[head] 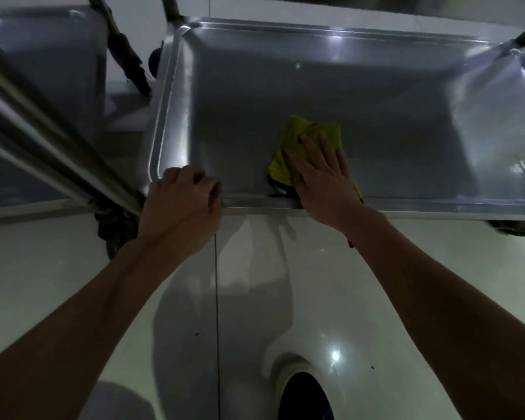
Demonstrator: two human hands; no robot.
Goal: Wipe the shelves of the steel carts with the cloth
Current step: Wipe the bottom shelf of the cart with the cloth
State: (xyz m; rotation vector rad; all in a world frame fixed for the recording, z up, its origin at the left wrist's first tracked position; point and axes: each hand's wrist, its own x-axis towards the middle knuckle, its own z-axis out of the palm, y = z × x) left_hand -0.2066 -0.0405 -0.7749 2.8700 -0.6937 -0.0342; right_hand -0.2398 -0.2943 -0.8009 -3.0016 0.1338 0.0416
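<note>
Left hand (181, 204) curled over shelf (376, 95) near rim, apparently gripping. Right hand (322, 174) flat, fingers spread, pressing yellow cloth (297, 137) just inside that rim; bare steel beyond.

looks to me like a back-of-house service or commercial kitchen area, though i can't tell which exactly. what i go on: a steel cart (331, 92) with a pressed tray-like shelf and raised rim, a second steel cart (43, 71) just beside it on the left, round steel tube legs (37, 128), and a glossy pale tiled floor (103, 283) reflecting a ceiling light. the lighting is dim.
</note>
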